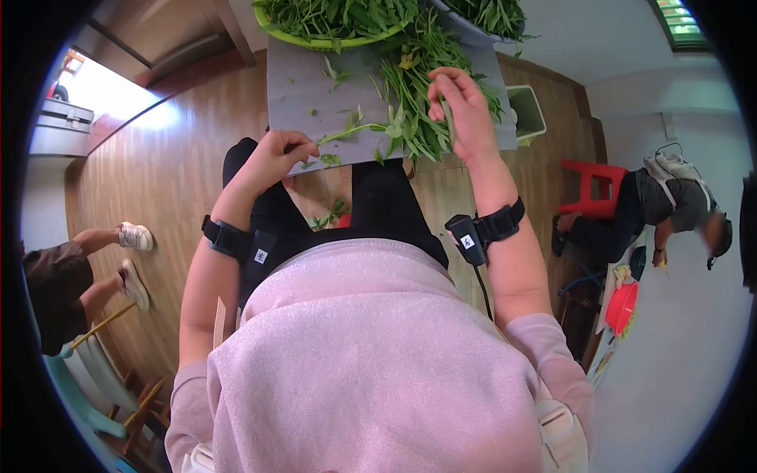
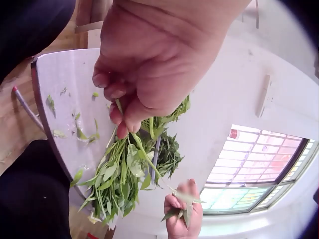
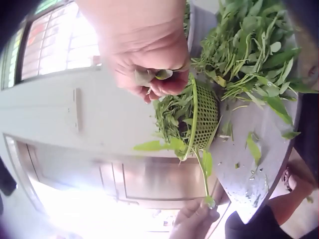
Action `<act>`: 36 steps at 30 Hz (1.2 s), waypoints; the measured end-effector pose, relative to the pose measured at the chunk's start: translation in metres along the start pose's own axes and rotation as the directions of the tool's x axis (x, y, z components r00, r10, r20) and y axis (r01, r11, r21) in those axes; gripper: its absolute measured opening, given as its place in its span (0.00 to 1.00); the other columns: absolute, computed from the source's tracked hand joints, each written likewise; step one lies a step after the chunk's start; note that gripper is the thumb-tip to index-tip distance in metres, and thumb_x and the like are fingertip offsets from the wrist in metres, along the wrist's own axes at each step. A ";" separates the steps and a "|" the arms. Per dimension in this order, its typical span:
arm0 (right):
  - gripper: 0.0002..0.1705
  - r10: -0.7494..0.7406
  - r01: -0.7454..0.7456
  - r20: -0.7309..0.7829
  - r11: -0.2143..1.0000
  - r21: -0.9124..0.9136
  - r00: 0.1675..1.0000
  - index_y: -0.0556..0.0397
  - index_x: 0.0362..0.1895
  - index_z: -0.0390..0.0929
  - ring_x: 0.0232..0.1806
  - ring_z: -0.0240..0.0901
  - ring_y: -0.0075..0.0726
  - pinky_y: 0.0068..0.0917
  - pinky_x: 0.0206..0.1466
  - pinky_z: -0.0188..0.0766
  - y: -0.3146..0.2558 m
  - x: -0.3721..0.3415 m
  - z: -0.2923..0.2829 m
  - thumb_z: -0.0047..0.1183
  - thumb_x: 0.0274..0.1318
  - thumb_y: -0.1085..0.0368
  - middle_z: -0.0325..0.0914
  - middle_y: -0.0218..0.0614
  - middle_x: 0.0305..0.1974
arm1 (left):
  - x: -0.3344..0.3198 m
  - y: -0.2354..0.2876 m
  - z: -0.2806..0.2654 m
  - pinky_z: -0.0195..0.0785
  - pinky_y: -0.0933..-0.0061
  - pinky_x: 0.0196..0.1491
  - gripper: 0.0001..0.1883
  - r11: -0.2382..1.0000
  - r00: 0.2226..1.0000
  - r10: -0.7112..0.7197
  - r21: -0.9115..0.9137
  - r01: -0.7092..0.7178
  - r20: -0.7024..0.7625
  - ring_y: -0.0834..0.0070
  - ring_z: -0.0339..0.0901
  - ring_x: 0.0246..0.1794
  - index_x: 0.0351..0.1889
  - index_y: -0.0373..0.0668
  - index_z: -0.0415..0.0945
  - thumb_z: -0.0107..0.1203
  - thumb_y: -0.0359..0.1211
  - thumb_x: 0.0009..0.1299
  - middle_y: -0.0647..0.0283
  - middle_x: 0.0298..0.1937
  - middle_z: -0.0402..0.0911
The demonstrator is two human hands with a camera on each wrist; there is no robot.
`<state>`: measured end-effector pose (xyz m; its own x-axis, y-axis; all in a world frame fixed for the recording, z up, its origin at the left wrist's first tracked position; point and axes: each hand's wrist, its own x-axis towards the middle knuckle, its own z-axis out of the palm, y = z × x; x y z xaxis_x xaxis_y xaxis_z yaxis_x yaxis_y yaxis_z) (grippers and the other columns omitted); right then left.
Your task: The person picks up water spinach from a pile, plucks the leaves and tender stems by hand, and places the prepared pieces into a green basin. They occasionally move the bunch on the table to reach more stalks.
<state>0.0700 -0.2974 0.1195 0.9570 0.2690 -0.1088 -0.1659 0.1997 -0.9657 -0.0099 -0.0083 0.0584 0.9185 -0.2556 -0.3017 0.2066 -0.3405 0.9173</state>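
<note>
My left hand (image 1: 276,158) pinches the end of a thin green water spinach stem (image 1: 351,130) between thumb and fingertips, just over the table's near edge. Along its length the stem bears a few leaves, and it points away from the hand toward the right. Over the right side of the table, my right hand (image 1: 465,110) has its fingers curled round a few loose water spinach leaves (image 2: 187,215), which poke out of the fist. Below and beside that hand lies a thick pile of water spinach (image 1: 406,87), stems toward me.
Behind the pile stand a yellow-green mesh basket (image 3: 205,112) and a grey basin (image 1: 467,30), both full of leaves. Leaf scraps dot the grey table (image 1: 296,87). Right of it is a pale bin (image 1: 528,110). A person (image 1: 670,189) sits farther right near a red stool (image 1: 587,189).
</note>
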 end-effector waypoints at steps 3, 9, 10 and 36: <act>0.08 -0.140 0.240 0.211 0.775 -0.585 0.967 0.53 0.38 0.77 0.28 0.65 0.21 0.21 0.33 0.64 0.001 -0.007 0.029 0.49 0.59 0.63 0.69 0.24 0.28 | 0.001 -0.004 0.001 0.64 0.80 0.29 0.11 1.000 1.000 0.001 0.005 -0.001 0.016 0.81 0.69 0.24 0.34 0.34 0.78 0.52 0.34 0.67 0.65 0.27 0.76; 0.10 -0.052 0.561 0.565 0.221 -0.798 0.824 0.49 0.37 0.78 0.30 0.71 0.41 0.33 0.33 0.68 0.022 -0.009 0.046 0.51 0.53 0.60 0.70 0.35 0.31 | 0.000 -0.001 0.000 0.63 0.80 0.29 0.12 0.999 0.997 -0.044 0.001 0.044 0.062 0.81 0.69 0.24 0.34 0.35 0.79 0.52 0.35 0.67 0.66 0.27 0.76; 0.10 -0.003 0.577 0.582 0.136 -0.805 0.813 0.50 0.36 0.77 0.31 0.71 0.41 0.34 0.33 0.68 0.023 -0.009 0.047 0.51 0.54 0.59 0.70 0.35 0.31 | -0.001 0.001 -0.001 0.64 0.77 0.41 0.12 0.997 0.995 -0.082 0.010 0.082 0.063 0.80 0.71 0.33 0.33 0.34 0.79 0.53 0.36 0.67 0.66 0.28 0.78; 0.09 -0.007 0.450 0.508 0.474 -0.757 0.861 0.53 0.40 0.74 0.36 0.72 0.38 0.32 0.38 0.69 0.044 -0.008 0.057 0.46 0.58 0.63 0.74 0.36 0.35 | 0.005 -0.010 0.003 0.64 0.80 0.39 0.13 0.983 0.987 -0.114 -0.133 0.128 0.111 0.82 0.70 0.32 0.35 0.34 0.78 0.54 0.37 0.67 0.68 0.29 0.77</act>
<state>0.0411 -0.2373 0.0912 0.7044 0.7090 0.0330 0.5323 -0.4969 -0.6854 -0.0082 -0.0086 0.0473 0.8457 -0.3144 -0.4312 0.3657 -0.2471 0.8973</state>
